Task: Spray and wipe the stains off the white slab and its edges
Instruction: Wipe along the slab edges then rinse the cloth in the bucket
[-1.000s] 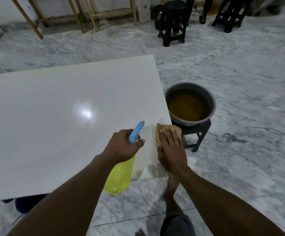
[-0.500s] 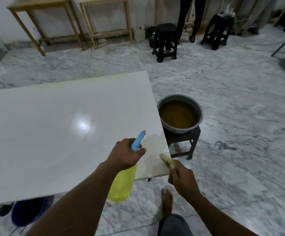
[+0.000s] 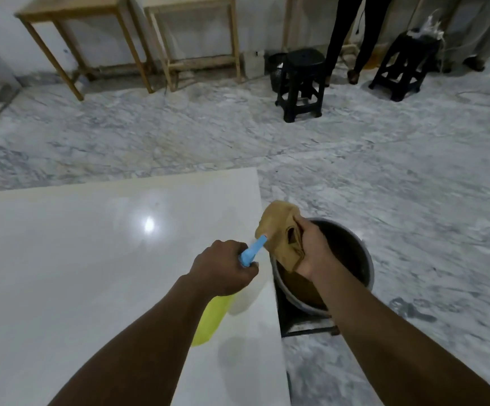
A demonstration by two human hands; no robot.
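The left hand (image 3: pixel 221 269) is wrapped tight around the neck of a spray bottle (image 3: pixel 213 319), whose yellow body hangs below the wrist over the white slab (image 3: pixel 76 259) and whose blue nozzle (image 3: pixel 252 253) juts out past the knuckles toward the right hand. The right hand (image 3: pixel 311 247) is clenched around a bunched tan cloth (image 3: pixel 278 230), held up in the air; the cloth spills out ahead of and to the inner side of that hand, and its folds sit just beside the nozzle tip. Whether cloth and nozzle touch cannot be told.

The slab lies flat, spreading out beneath and to the outer side of the left hand, glossy with a bright light reflection ahead of it. Its right edge runs between the two hands.

Directly under the right hand stands a round metal basin (image 3: pixel 365 259) holding murky brown liquid, resting on a dark stool frame (image 3: pixel 305 329) just beside the slab's edge. Beyond both hands stretches a grey veined marble floor (image 3: pixel 413 186), with wooden tables (image 3: pixel 71 13) and black stools (image 3: pixel 300 83) along the far wall, and a person's dark-clad legs (image 3: pixel 346 33) standing there.
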